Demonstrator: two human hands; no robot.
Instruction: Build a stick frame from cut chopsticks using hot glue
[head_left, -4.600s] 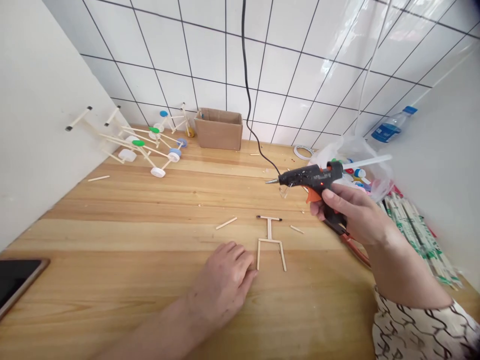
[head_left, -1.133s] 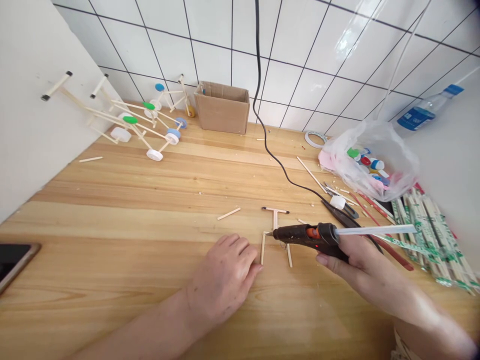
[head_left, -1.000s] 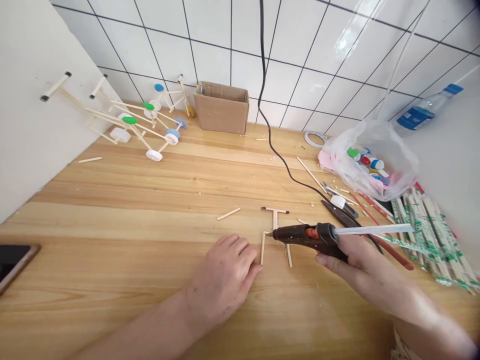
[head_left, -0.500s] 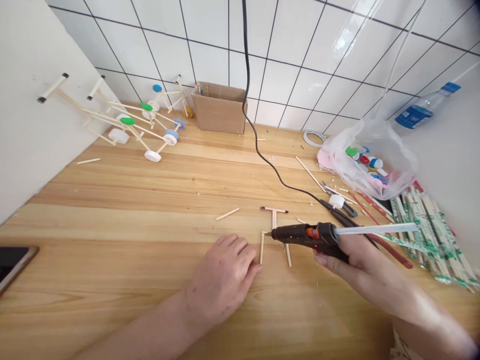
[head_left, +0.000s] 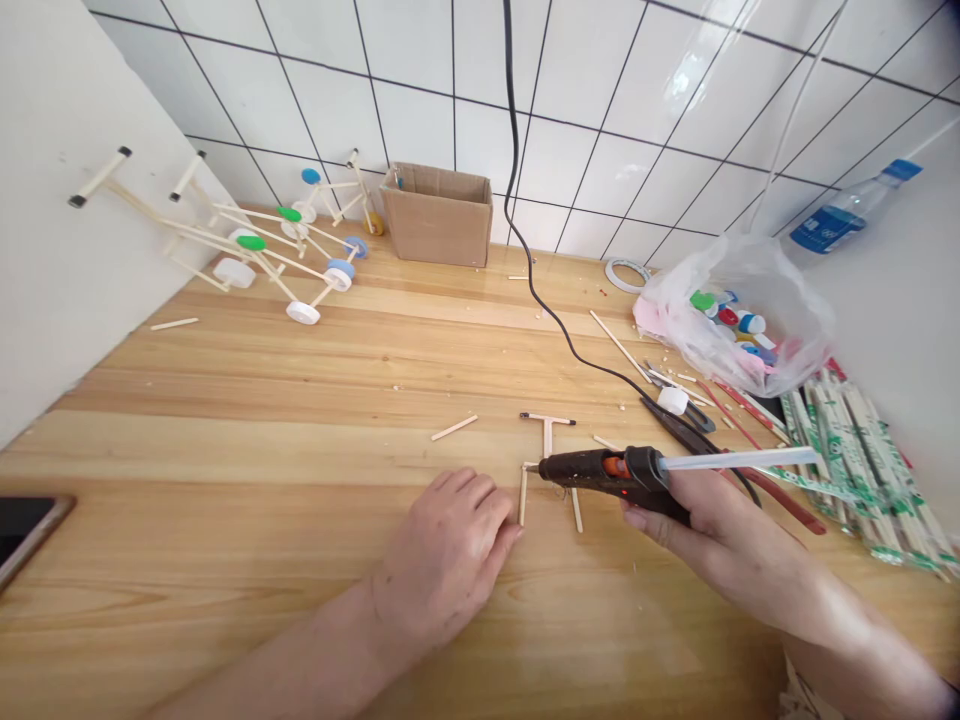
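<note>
right hand [head_left: 720, 545], glue gun [head_left: 600, 470] — over stick frame [head_left: 548, 435]

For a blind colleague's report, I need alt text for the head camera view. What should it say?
A right hand grips a black hot glue gun, its nozzle close to a small frame of thin wooden sticks on a light wooden worktop. The left hand rests beside the frame. Stick models with bottle-cap wheels sit at the far left.

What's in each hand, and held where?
The right hand holds the glue gun by its handle. The left hand holds nothing; it rests beside the stick frame.
</note>
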